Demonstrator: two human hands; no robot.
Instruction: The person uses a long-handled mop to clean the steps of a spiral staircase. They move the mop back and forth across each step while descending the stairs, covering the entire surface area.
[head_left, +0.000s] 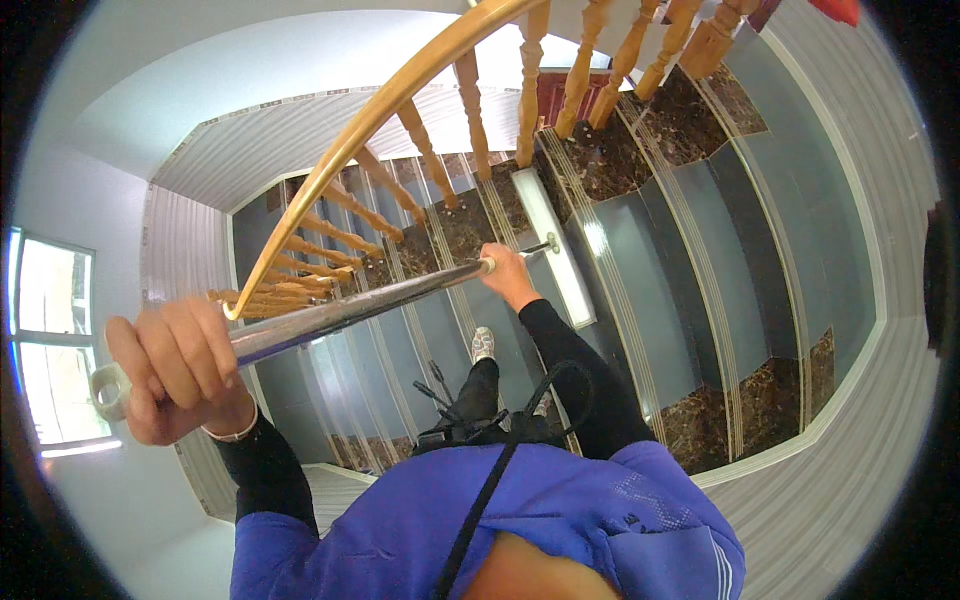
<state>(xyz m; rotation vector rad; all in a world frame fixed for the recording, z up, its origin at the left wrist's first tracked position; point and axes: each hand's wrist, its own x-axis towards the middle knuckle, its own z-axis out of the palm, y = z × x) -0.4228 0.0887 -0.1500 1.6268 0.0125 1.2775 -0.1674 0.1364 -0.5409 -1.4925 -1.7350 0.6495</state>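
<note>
My left hand (176, 367) is wrapped around the top of a metal mop pole (360, 304), just below the pale hanging loop at its end. Lower down, my right hand (507, 274) grips the same pole near a light-coloured collar. The pole slants across my front to a flat mop head (559, 255), long and white, which lies lengthwise along a grey stair tread. A small swivel joint connects it to the pole. One end of the mop head is close to the foot of a wooden baluster (531, 90).
Grey stairs (652, 292) with striped nosings and brown marble-patterned ends curve around me. A wooden handrail (360, 135) with turned balusters borders one side. My shoe (484, 344) is on a tread. Beyond are a window (56, 337) and grey striped wall panelling (832, 442).
</note>
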